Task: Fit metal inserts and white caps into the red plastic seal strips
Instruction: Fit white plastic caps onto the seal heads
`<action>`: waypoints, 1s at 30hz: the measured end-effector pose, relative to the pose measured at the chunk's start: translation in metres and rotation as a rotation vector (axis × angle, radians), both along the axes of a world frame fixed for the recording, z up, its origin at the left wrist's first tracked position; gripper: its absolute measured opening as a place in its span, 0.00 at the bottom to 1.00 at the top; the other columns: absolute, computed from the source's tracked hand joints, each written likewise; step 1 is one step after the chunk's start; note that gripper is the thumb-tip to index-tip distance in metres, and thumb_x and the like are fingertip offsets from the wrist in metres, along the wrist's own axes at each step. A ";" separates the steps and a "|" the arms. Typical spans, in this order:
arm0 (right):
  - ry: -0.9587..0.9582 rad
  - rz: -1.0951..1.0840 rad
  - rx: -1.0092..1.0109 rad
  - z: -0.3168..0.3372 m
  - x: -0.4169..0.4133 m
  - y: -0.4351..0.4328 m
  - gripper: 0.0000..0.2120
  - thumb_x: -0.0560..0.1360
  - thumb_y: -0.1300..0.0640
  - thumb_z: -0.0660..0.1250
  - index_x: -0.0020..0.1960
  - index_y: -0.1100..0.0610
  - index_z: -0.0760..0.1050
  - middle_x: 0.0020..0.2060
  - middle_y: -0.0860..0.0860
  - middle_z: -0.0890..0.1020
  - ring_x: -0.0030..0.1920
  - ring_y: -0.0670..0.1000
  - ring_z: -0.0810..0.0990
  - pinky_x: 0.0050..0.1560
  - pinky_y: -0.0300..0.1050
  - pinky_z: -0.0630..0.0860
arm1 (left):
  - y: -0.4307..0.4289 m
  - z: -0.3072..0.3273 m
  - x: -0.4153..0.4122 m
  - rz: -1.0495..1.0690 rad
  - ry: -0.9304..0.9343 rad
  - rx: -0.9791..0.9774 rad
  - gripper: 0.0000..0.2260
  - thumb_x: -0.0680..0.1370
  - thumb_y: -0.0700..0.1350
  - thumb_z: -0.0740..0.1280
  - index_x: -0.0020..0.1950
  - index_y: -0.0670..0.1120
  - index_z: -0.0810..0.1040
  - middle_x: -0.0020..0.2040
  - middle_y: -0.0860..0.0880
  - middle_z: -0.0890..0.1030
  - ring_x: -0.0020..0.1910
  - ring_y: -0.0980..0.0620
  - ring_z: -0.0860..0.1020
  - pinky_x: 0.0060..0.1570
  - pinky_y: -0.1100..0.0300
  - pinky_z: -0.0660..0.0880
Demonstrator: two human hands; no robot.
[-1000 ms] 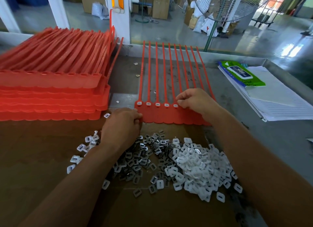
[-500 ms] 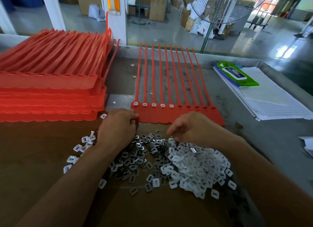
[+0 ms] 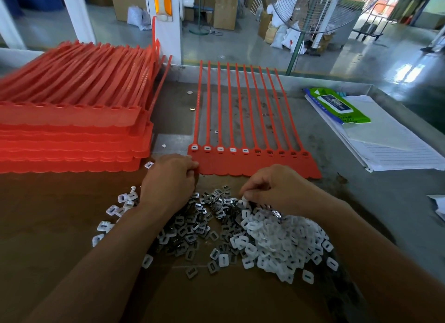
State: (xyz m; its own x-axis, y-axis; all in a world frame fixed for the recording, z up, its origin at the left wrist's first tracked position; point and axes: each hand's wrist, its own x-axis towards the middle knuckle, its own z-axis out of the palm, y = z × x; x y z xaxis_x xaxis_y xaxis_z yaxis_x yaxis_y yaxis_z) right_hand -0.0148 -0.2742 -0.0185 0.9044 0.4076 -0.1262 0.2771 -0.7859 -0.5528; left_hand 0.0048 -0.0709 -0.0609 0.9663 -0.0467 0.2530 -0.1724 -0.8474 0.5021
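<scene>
Sitting in seal strip: white caps

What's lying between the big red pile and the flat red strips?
Head view: grey table with two stray white caps and a metal insert.

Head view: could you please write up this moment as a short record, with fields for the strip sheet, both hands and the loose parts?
Seal strip sheet: ten strips, lying flat; five left sockets capped white, five right uncapped
Left hand: grips the sheet's left edge near its corner
Right hand: fingers curled into the loose parts; grasp unclear
White caps: heap just below the right hand
Metal inserts: heap between the hands
Spare strips: stacked at left
</scene>
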 end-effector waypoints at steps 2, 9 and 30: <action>-0.004 -0.034 0.054 0.000 0.000 -0.002 0.05 0.74 0.57 0.67 0.45 0.52 0.82 0.30 0.38 0.79 0.29 0.38 0.76 0.31 0.28 0.71 | 0.000 -0.001 0.000 0.000 0.006 0.004 0.13 0.74 0.39 0.62 0.57 0.46 0.79 0.60 0.49 0.78 0.59 0.51 0.74 0.60 0.57 0.67; -0.015 -0.180 0.194 -0.001 0.009 -0.009 0.07 0.73 0.60 0.68 0.40 0.48 0.77 0.38 0.46 0.83 0.36 0.41 0.81 0.41 0.32 0.76 | 0.000 -0.002 0.001 -0.005 0.004 0.009 0.13 0.74 0.39 0.62 0.56 0.46 0.79 0.60 0.48 0.78 0.59 0.49 0.75 0.60 0.56 0.68; -0.187 -0.380 -0.069 -0.008 0.080 -0.017 0.04 0.75 0.59 0.65 0.44 0.56 0.79 0.41 0.47 0.76 0.44 0.45 0.73 0.43 0.39 0.65 | -0.001 0.000 0.001 -0.006 -0.002 -0.008 0.13 0.74 0.38 0.62 0.56 0.45 0.79 0.59 0.47 0.78 0.59 0.50 0.75 0.59 0.58 0.68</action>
State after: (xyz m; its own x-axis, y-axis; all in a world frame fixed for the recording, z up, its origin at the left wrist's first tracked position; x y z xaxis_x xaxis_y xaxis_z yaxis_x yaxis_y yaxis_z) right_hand 0.0653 -0.2909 -0.0269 0.9986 0.0369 0.0389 0.0507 -0.8846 -0.4636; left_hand 0.0058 -0.0717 -0.0610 0.9655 -0.0508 0.2552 -0.1787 -0.8424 0.5083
